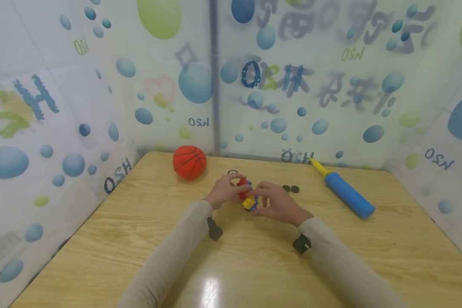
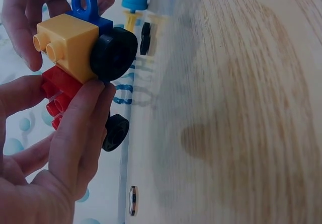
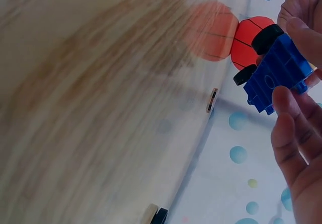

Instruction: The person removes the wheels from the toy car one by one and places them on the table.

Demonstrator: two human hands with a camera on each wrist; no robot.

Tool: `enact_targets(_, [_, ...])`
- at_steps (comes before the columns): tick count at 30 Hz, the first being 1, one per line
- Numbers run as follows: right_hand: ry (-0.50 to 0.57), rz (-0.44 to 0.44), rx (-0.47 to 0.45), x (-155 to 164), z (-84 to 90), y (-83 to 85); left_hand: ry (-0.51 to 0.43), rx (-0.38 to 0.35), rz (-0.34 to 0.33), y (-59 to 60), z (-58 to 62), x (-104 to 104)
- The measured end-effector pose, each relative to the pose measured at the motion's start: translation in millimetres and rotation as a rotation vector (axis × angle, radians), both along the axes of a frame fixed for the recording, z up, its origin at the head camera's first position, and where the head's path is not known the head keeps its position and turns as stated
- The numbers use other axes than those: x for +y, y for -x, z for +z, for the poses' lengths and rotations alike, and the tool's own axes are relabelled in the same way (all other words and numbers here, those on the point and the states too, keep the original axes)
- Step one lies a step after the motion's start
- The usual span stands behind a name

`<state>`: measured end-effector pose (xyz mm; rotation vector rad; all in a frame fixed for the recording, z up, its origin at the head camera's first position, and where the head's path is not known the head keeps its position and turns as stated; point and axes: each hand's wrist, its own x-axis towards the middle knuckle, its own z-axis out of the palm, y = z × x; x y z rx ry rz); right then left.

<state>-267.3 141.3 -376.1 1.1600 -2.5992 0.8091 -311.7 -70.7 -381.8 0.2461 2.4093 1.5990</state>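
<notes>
My left hand (image 1: 226,190) pinches a toy car (image 1: 244,194) of plastic blocks, held just above the wooden table. In the left wrist view, a yellow block (image 2: 75,40) and a red block (image 2: 63,83) sit on its blue base, which has a blue hook (image 2: 84,6) at one end. Two black wheels (image 2: 114,54) show along one side. On the car's other end, my right hand (image 1: 282,203) has its fingers and thumb curled at the edge. The underside of the blue base (image 3: 276,73) faces the right wrist camera, with a right fingertip overlapping it.
Two black discs (image 1: 294,189) lie on the table (image 1: 254,265) behind my right hand. A red basketball (image 1: 190,162) sits at the back left; a blue pump (image 1: 348,194) with a yellow nozzle lies right. Behind my left hand is a small round object (image 1: 232,172). Patterned curtains surround the table.
</notes>
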Motion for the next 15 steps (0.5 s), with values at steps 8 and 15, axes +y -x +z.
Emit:
enact_targets(8, [-0.01,0.004,0.033,-0.5,-0.7,-0.4,0.031,0.015,0.006,-0.1,-0.2,1.3])
enact_targets(15, [-0.012,-0.014,0.021,1.3,-0.1,0.3,0.005,0.015,-0.026,-2.1,2.9,-0.4])
